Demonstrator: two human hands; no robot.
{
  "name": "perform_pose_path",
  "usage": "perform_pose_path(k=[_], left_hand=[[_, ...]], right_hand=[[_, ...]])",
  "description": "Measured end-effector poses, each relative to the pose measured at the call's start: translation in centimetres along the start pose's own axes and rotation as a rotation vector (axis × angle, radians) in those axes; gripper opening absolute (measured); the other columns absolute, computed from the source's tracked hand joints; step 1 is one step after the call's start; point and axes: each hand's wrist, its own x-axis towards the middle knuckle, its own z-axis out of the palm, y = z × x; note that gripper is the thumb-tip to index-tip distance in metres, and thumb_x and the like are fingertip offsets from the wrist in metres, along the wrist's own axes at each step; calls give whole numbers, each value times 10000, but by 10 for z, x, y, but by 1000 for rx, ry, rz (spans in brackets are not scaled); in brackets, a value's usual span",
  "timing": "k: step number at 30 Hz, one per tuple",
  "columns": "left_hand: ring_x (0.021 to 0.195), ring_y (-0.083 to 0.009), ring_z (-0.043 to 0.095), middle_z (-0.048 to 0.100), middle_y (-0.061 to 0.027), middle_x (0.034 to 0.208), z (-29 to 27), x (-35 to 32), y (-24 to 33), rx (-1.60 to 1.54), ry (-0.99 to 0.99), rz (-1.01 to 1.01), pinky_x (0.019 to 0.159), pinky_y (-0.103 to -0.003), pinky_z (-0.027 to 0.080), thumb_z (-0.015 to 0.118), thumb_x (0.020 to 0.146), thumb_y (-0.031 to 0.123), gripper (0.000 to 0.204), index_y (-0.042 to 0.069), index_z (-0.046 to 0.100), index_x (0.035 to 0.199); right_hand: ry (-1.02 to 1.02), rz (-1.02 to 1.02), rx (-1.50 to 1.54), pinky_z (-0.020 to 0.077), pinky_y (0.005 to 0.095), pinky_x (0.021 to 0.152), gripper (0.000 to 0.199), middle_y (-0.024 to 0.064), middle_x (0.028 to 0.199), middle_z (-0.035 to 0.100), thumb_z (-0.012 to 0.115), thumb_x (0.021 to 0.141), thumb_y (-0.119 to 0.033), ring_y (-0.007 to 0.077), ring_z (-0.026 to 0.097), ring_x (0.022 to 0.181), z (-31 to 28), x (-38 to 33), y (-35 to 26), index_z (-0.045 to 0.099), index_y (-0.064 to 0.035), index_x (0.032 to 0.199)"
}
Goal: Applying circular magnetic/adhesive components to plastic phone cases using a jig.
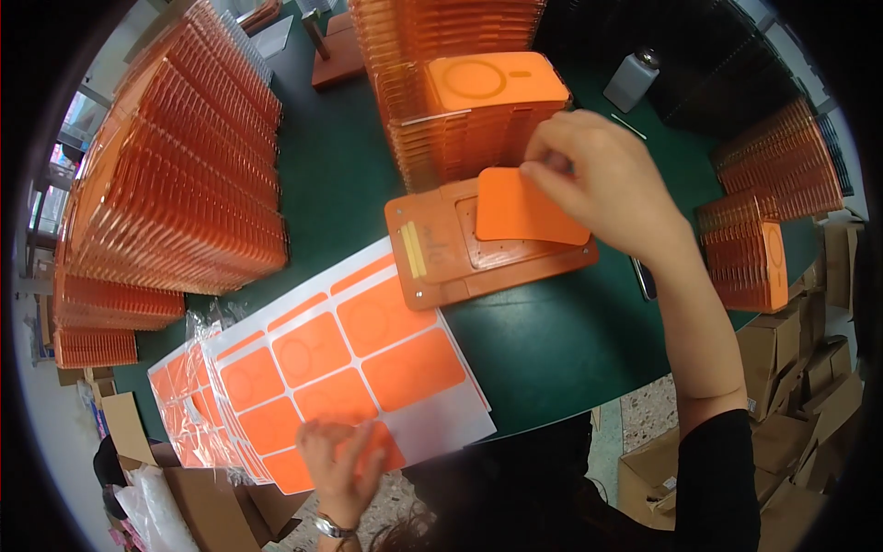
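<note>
My right hand [598, 179] pinches an orange rounded-rectangle sticker [524, 207] by its far right edge. The sticker hangs over the recess of a brown flat jig [441, 267] with a yellow strip on its left end; whether it touches the jig I cannot tell. At the near edge of the table, my left hand [340, 465] rests with fingers apart and slightly bent on a stack of white backing sheets [446, 421] bearing rows of orange stickers [414, 373]. One sticker place at the top sheet's near right corner is bare white.
Tall stacks of clear-edged orange cases [175, 175] line the left. Behind the jig stands another stack, topped by an orange case [497, 81] with a ring mark. A pump bottle [633, 81], a phone-like dark object [644, 279] and more stacks [745, 248] are on the right. Cardboard boxes [782, 405] crowd the floor.
</note>
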Motion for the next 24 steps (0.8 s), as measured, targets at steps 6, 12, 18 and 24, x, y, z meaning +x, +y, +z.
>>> perform_pose_path(k=[6,12,18,24], left_hand=[[920,-252,594,612,-73,959,-25,111,-12,59,173,115,1005,-531,392,765,779,67,359,74,722,1136],[906,-260,596,621,-82,945,-19,206,-5,17,269,327,948,-430,429,733,828,25,303,65,724,1128],[1077,-328,594,649,-152,1103,-7,287,12,-200,345,303,972,-419,448,754,872,126,272,64,717,1134],[1303,-345,519,654,-149,1163,2,311,8,-129,213,271,1057,-464,421,774,880,211,195,75,745,1017]], right_hand=[[-127,11,33,531,446,735,111,138,830,658,653,864,-127,344,659,827,44,14,3,639,-18,849],[-170,-20,-18,532,454,737,129,139,849,670,658,885,-139,336,660,853,57,1,4,619,-17,881],[-121,-175,-141,559,383,715,120,131,837,669,653,786,-50,290,660,826,61,-3,-10,618,-12,894],[-58,-160,-60,568,372,718,153,166,826,672,657,781,-54,293,665,839,50,-12,-8,607,-8,918]])
